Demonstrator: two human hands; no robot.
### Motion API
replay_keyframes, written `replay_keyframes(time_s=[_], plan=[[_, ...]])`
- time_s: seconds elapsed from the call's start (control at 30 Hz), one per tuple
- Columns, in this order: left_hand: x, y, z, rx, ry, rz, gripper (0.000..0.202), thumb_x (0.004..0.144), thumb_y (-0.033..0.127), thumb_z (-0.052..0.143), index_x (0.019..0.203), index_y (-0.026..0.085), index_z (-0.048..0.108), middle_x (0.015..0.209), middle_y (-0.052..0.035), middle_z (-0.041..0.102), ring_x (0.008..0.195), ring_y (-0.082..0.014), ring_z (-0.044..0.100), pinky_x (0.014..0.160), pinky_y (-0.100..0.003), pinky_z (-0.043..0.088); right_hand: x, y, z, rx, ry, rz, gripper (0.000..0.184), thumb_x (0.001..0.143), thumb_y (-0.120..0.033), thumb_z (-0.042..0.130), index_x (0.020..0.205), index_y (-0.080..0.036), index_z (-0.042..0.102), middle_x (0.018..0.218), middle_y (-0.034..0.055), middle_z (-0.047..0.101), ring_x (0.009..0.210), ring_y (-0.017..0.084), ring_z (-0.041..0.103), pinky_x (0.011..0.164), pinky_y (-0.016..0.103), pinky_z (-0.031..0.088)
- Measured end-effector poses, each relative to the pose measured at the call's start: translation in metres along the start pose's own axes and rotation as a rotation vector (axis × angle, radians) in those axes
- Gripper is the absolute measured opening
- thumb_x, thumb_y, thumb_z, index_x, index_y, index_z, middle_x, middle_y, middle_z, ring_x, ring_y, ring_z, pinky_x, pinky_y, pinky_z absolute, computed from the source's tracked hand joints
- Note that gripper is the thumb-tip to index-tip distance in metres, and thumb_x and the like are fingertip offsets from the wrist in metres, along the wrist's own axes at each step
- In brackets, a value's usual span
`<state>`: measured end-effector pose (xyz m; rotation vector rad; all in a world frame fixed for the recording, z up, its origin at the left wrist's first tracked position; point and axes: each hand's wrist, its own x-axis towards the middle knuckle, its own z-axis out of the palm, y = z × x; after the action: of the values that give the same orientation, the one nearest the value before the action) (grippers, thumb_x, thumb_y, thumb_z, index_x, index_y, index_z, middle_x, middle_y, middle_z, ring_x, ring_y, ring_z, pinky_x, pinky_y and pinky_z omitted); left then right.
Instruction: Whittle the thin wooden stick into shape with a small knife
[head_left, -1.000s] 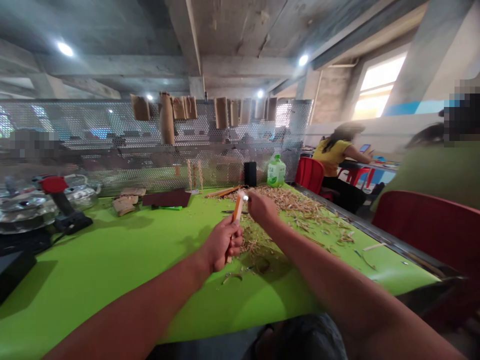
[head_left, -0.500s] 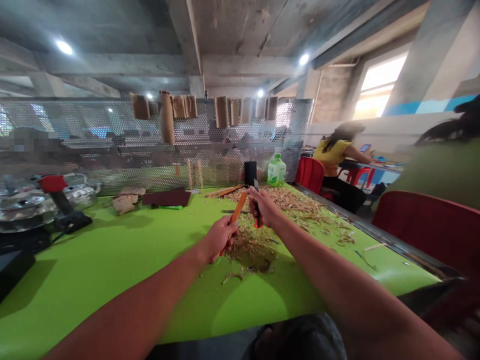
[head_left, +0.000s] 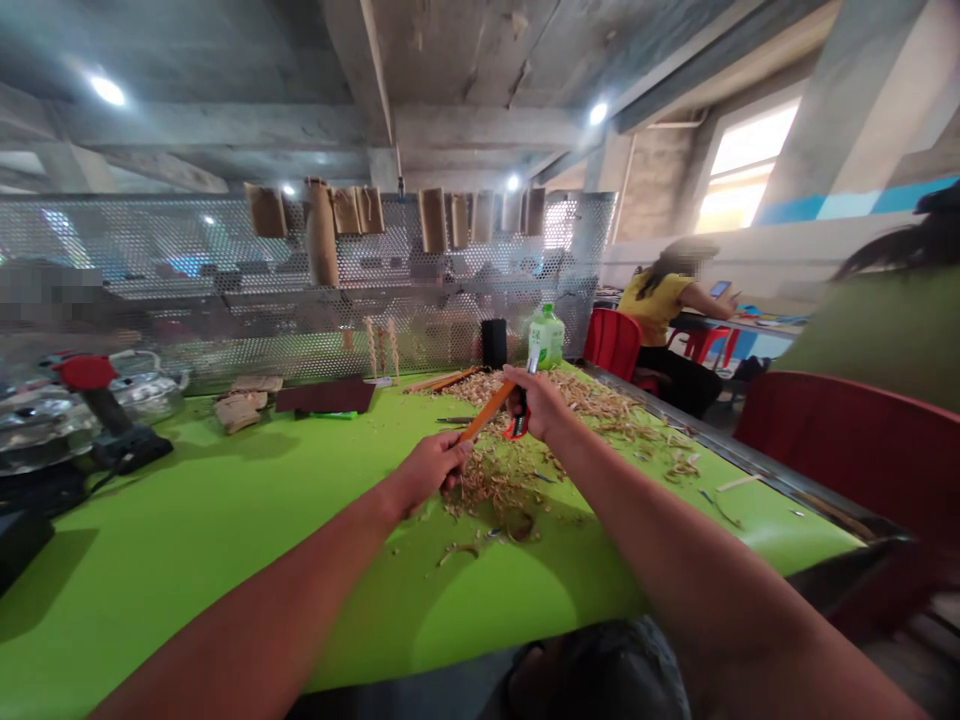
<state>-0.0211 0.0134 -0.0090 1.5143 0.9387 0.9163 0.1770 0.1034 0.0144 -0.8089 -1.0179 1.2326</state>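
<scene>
My left hand is closed round the near end of an orange wooden stick, which slants up and away to the right. My right hand is closed on a red-handled knife, its blade pointing up beside the far end of the stick. Both hands hover over a pile of pale wood shavings on the bright green table.
A green drink bottle and a black cylinder stand by the perforated metal screen. A red-topped tool and metal dishes sit at the left. Red chairs line the right edge. A person in yellow sits beyond.
The stick has tipped from nearly upright to a lower slant. My left hand has moved lower and my right hand has shifted along the stick, the knife now showing its red handle.
</scene>
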Motion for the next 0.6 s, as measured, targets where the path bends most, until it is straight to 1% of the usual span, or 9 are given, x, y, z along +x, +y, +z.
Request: replay_keyframes(time_s=[0.07,0.17,0.23,0.27,0.37,0.43,0.6], plan=[[0.001,0.003,-0.002,-0.062,0.055,0.043,0.030,0.082,0.042,0.065,0.092,0.015,0.060,0.060,0.0059,0.049,0.040,-0.0044,0.040,0.037,-0.017,0.032,0.002,-0.003,-0.003,0.024,0.009,0.004,0.037,0.065,-0.043,0.075,0.067,-0.023,0.043,0.044,-0.0094,0.036,0.037,0.007,0.030,0.034,0.021,0.025],[0.005,0.008,-0.011,-0.153,0.228,0.132,0.034,0.077,0.039,0.070,0.098,0.014,0.062,0.062,0.0043,0.054,0.040,-0.0047,0.043,0.037,-0.018,0.034,-0.001,-0.006,-0.004,0.016,-0.013,0.018,0.035,0.066,-0.042,0.074,0.070,-0.023,0.045,0.046,-0.0089,0.038,0.038,0.007,0.031,0.035,0.022,0.029],[0.009,0.011,-0.021,-0.191,0.334,0.193,0.035,0.073,0.038,0.073,0.096,0.014,0.061,0.061,0.0041,0.056,0.039,-0.0052,0.044,0.035,-0.017,0.034,-0.004,-0.008,-0.002,0.001,-0.054,0.027,0.034,0.066,-0.040,0.075,0.072,-0.023,0.047,0.048,-0.0087,0.041,0.039,0.007,0.031,0.036,0.021,0.030],[0.011,0.012,-0.027,-0.204,0.364,0.219,0.035,0.072,0.038,0.075,0.093,0.014,0.061,0.059,0.0042,0.057,0.039,-0.0053,0.044,0.035,-0.017,0.034,-0.006,-0.008,-0.001,-0.003,-0.077,0.033,0.034,0.065,-0.040,0.076,0.073,-0.022,0.047,0.049,-0.0086,0.043,0.039,0.006,0.032,0.036,0.021,0.029],[0.016,0.014,-0.042,-0.258,0.384,0.271,0.035,0.068,0.040,0.078,0.084,0.016,0.058,0.055,0.0047,0.057,0.038,-0.0053,0.044,0.034,-0.016,0.033,-0.011,-0.008,0.003,0.002,-0.142,0.030,0.036,0.062,-0.039,0.078,0.075,-0.022,0.049,0.052,-0.0088,0.045,0.040,0.006,0.034,0.036,0.020,0.027],[0.017,0.015,-0.047,-0.327,0.386,0.294,0.038,0.066,0.040,0.081,0.081,0.016,0.056,0.055,0.0049,0.057,0.038,-0.0055,0.045,0.034,-0.017,0.035,-0.014,-0.009,0.004,-0.002,-0.189,0.006,0.036,0.061,-0.038,0.079,0.077,-0.022,0.051,0.053,-0.0090,0.046,0.040,0.005,0.035,0.036,0.019,0.027],[0.015,0.023,-0.049,-0.550,0.410,0.352,0.040,0.062,0.038,0.085,0.081,0.017,0.057,0.059,0.0046,0.060,0.043,-0.0058,0.050,0.039,-0.017,0.041,-0.017,-0.012,0.005,-0.094,-0.277,-0.043,0.034,0.062,-0.039,0.079,0.079,-0.021,0.056,0.054,-0.0076,0.053,0.038,0.005,0.037,0.035,0.018,0.026]])
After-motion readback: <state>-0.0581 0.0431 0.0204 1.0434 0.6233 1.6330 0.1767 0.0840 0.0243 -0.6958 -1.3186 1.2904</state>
